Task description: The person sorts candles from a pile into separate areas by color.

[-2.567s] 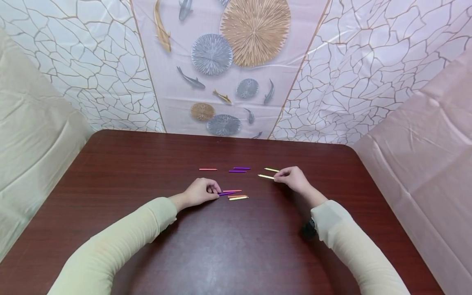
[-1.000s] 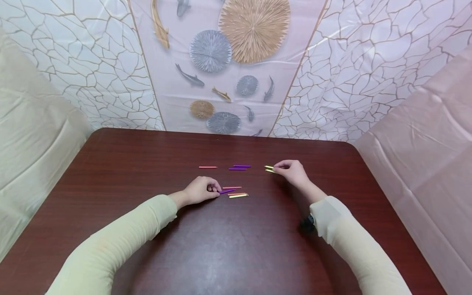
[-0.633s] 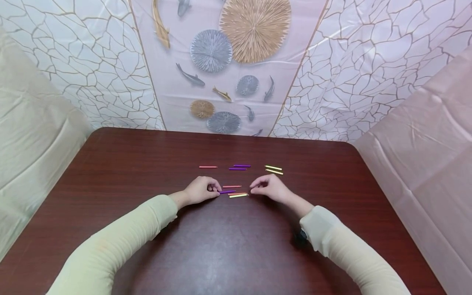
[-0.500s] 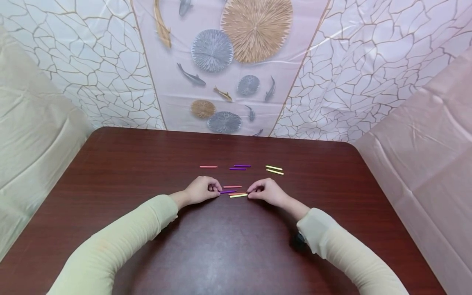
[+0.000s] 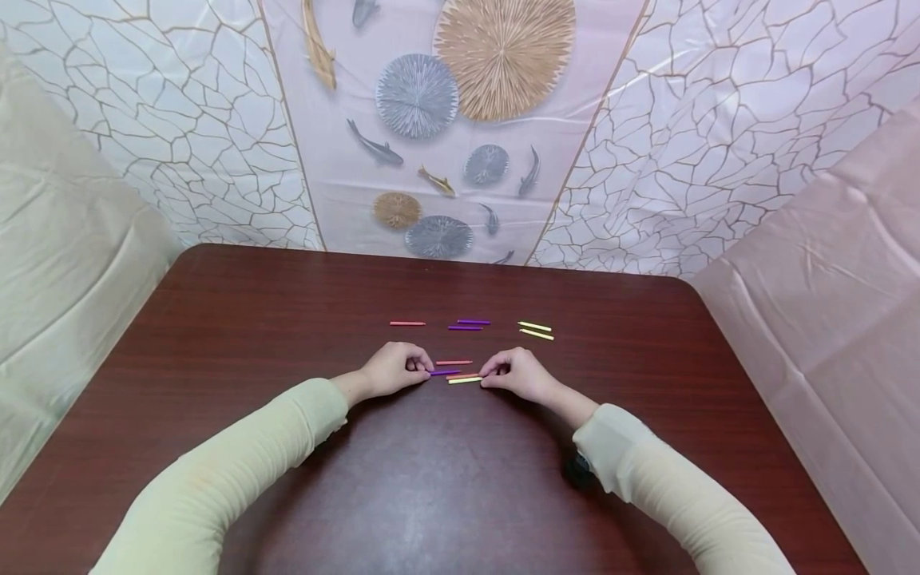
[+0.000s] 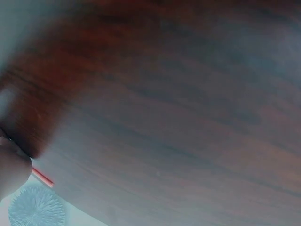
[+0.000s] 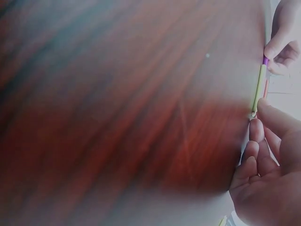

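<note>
In the head view my left hand (image 5: 394, 369) pinches the end of a thin purple candle (image 5: 447, 372). From the other side my right hand (image 5: 523, 375) has thumb and fingertips at the tip end of a yellow candle (image 5: 464, 381), pinching it. An orange candle (image 5: 460, 376) lies right against the yellow one, its end close to the same fingertips. Just behind lies a red-orange candle (image 5: 454, 362). The right wrist view shows the yellow candle (image 7: 258, 87) beside my right thumb. The left wrist view catches only part of my left hand (image 6: 13, 168).
Farther back on the dark wooden table (image 5: 302, 295) lie a red-orange candle (image 5: 407, 323), two purple candles (image 5: 467, 327) and two yellow candles (image 5: 536, 334), grouped by colour. Patterned cloth (image 5: 438, 192) hangs behind the table's far edge.
My right hand set a yellow candle down beside the other yellow one, then came left and nearer to the candles in front. My left hand keeps holding the purple candle.
</note>
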The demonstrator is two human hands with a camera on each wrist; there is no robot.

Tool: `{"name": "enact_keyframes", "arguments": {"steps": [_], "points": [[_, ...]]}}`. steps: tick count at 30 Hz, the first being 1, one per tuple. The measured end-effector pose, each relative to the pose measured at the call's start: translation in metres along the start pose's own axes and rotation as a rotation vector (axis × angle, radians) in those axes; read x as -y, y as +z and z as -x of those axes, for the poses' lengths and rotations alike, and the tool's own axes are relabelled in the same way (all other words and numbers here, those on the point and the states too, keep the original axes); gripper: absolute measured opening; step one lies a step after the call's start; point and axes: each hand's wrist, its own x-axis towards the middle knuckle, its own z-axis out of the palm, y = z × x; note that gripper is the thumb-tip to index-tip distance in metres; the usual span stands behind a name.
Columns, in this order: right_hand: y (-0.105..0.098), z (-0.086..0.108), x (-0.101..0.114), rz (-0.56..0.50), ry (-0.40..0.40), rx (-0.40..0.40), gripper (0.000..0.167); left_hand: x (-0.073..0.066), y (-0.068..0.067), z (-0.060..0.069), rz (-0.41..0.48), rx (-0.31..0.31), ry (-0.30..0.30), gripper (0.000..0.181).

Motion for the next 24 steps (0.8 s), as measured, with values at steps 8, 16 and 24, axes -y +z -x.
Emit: {"name": "enact_keyframes", "arguments": {"steps": [8,16,24], "points": [[0.0014,-0.0008,-0.0002,0.047,0.005,-0.005,0.005,0.0013,0.0014,-0.0001,-0.007,0.0,-0.005,0.004],[0.0016,-0.0007,0.0005,0.052,0.018,0.002,0.005,-0.0004,0.0005,0.0007,0.004,0.005,-0.003,0.005],[0.0021,-0.0017,0.0,0.051,0.01,0.0,0.005,0.0003,-0.0002,0.0007,0.0,-0.002,0.012,0.005]]}}
